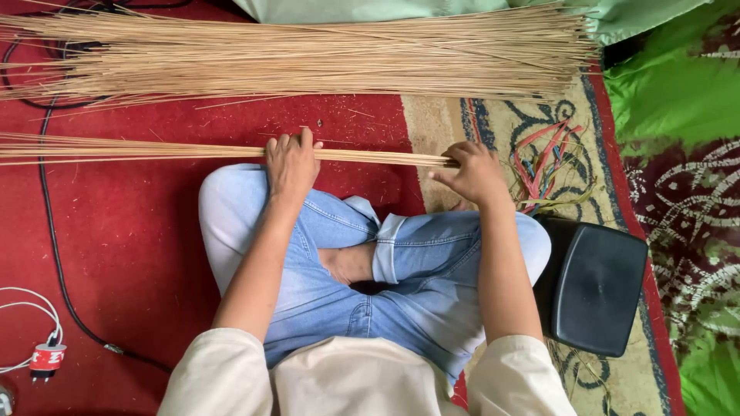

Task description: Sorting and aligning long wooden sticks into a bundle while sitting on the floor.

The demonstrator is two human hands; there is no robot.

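A thin bundle of sticks (154, 150) is lying across the red mat, passing under the left hand (291, 163), whose fingers are curling over it, and ending inside the right hand (475, 171), which is pinching its tip.

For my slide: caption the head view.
Seated cross-legged, left hand and right hand grip a thin stick bundle before a larger stick pile.

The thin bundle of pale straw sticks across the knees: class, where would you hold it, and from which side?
Grip the thin bundle of pale straw sticks from above near its right end, probably: there its tips sit gathered tight; leftward they fan apart.
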